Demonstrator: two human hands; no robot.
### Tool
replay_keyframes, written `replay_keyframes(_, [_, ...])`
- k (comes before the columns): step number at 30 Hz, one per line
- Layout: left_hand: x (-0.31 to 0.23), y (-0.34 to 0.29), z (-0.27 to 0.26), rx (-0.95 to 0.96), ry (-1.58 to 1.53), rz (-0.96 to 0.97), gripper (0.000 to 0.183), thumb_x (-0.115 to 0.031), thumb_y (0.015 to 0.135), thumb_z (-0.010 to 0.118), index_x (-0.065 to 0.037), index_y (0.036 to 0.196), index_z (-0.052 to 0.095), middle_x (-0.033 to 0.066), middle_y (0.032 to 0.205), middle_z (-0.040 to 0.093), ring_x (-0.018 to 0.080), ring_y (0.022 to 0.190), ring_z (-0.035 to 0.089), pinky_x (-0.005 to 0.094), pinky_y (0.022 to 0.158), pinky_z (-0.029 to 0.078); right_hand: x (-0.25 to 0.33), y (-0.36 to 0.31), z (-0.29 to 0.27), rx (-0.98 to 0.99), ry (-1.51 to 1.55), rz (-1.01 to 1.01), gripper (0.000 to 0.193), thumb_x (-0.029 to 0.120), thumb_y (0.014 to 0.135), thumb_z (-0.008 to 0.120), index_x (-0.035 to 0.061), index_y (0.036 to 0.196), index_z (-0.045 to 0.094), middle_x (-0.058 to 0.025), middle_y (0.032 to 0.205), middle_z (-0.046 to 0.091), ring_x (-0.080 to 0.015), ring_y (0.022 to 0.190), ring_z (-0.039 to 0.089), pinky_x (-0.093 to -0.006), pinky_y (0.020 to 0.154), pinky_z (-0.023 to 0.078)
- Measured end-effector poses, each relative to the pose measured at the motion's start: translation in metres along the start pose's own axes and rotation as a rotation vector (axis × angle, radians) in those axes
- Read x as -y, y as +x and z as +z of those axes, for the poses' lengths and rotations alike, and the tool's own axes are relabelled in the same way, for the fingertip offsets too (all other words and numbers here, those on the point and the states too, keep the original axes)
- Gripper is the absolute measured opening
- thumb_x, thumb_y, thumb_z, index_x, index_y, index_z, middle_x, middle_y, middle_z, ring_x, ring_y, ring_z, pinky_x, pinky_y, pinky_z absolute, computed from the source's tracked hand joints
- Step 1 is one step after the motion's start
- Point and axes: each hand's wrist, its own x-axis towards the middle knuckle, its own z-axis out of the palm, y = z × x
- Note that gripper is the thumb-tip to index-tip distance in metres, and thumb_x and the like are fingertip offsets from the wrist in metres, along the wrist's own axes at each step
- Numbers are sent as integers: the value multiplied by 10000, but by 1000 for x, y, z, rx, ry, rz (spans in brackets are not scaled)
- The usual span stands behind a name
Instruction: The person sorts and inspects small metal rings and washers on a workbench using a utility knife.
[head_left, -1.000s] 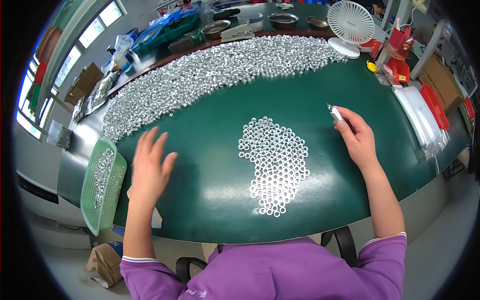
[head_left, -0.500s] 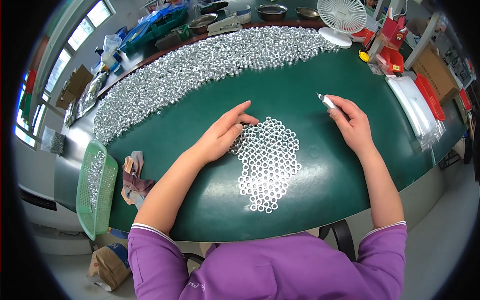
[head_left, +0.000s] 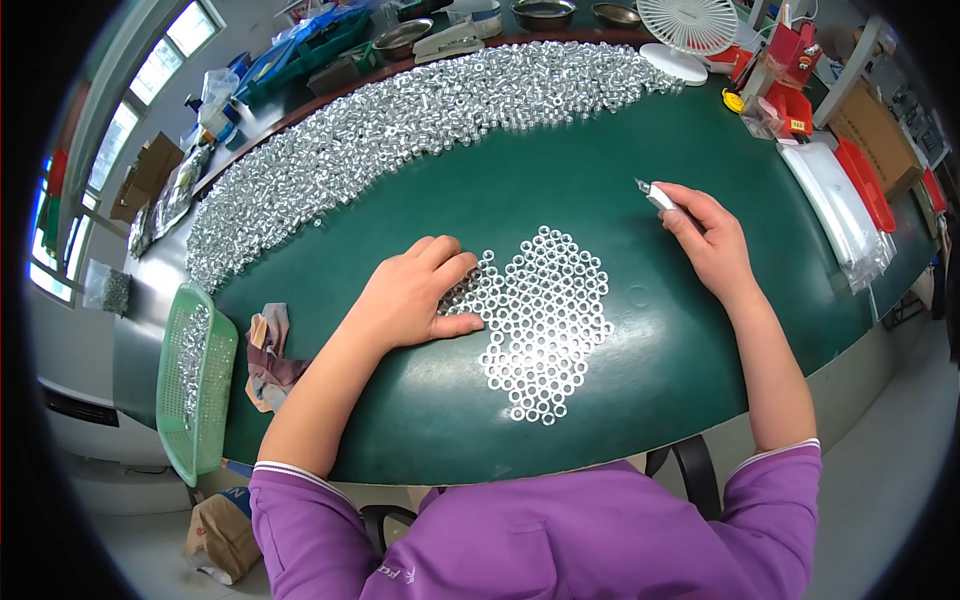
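Note:
Many small silver metal rings (head_left: 545, 320) stand on end in one flat layer on the green tabletop, packed side by side with their holes facing up. My left hand (head_left: 415, 295) rests at the left edge of this layer. Its fingers curve over a few rings, with the thumb stretched apart below them, and it lifts nothing. Off to the right, above the table and apart from the rings, my right hand (head_left: 710, 235) grips a utility knife (head_left: 660, 197). The blade points up and left; most of the handle is hidden in the palm.
A long heap of silver metal sleeves (head_left: 400, 130) curves along the far side. A green basket (head_left: 215, 400) and a crumpled cloth (head_left: 270, 355) are at left. Clear plastic bags (head_left: 825, 205), a red tray (head_left: 866, 185) and a white fan (head_left: 685, 30) stand at right.
My left hand has moved down and left along the rings' edge; its fingers have curled and the thumb has spread. My right hand keeps the knife almost in place.

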Motion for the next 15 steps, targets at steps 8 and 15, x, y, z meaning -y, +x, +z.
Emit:
replay_keyframes(8, [-5,-13,4,-71,8,24,245,-272,779,621,-76,900,537,67,904,503,241,849,551,366,619,483,-1,1,-4,-24,16,5,281,126,856,589,95,1134,612,-52,967,622,-151,852,590,-260,769,457])
replay_keyframes(15, [-4,-18,5,-112,12,54,174,-229,786,635,-78,776,549,58,862,513,223,804,553,350,591,481,-1,2,-6,-36,5,-15,285,121,852,591,95,1135,611,-55,967,618,-146,849,587,-258,767,455])
